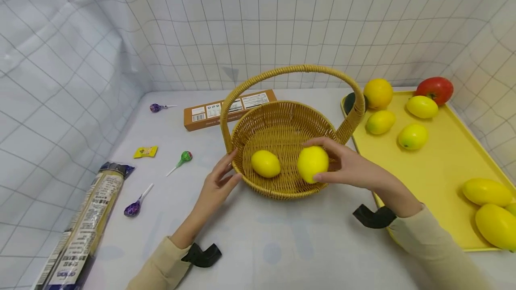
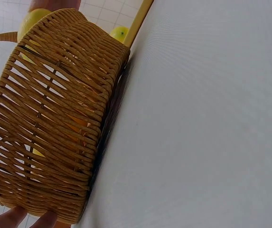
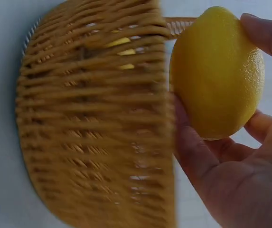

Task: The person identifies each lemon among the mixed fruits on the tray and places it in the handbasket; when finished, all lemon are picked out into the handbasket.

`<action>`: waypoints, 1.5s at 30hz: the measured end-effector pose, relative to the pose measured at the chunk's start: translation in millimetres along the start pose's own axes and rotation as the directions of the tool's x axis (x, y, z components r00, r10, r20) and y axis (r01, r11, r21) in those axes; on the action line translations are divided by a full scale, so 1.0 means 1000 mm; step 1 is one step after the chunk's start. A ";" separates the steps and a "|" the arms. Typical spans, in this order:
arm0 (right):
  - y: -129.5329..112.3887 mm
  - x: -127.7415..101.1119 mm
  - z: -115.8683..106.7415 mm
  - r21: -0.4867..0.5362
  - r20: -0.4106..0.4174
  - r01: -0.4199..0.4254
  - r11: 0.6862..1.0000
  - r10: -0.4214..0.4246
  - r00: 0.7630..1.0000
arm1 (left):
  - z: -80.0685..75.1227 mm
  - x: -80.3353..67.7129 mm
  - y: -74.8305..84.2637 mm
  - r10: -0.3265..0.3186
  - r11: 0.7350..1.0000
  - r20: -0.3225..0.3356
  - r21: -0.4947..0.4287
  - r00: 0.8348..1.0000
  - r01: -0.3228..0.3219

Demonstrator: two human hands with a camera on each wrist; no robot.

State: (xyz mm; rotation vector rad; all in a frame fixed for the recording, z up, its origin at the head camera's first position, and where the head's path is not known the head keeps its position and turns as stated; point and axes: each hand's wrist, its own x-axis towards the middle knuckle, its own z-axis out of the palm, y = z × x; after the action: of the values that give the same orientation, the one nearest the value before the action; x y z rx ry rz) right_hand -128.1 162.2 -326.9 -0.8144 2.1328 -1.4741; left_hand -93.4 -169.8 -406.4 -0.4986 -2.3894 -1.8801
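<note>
A woven basket (image 1: 282, 194) with a tall arched handle stands on the table. My left hand (image 1: 215, 188) touches its left side at the rim, the fingers and thumb spread against the wicker; the left wrist view shows the fingertips (image 2: 13, 216) along the basket wall (image 2: 55, 123). One lemon (image 1: 265, 164) lies inside the basket on the left. My right hand (image 1: 342, 164) holds a second lemon (image 1: 312, 164) between thumb and fingers, over the right part of the basket. In the right wrist view this lemon (image 3: 217, 73) shows just above the rim.
A yellow tray (image 1: 427, 169) at right bears several lemons, an orange (image 1: 378, 93), a red fruit (image 1: 435, 90) and a dark green item (image 1: 354, 103). Behind the basket lies a brown box (image 1: 209, 113). Lollipops (image 1: 186, 156), a yellow-wrapped candy (image 1: 145, 151) and a long package (image 1: 86, 223) lie at left.
</note>
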 end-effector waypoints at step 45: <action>0.047 -0.088 -0.090 -0.093 -0.521 -0.048 0.994 -0.007 0.854 | 0.000 -0.001 -0.002 0.001 0.999 -0.003 0.041 1.000 -0.001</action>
State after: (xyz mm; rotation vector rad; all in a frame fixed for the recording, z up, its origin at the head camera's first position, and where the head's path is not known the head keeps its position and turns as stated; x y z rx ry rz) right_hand -130.6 295.8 -338.1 -0.4468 2.6157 -1.7357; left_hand -93.0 -170.3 -408.2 -0.4926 -2.4199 -1.8262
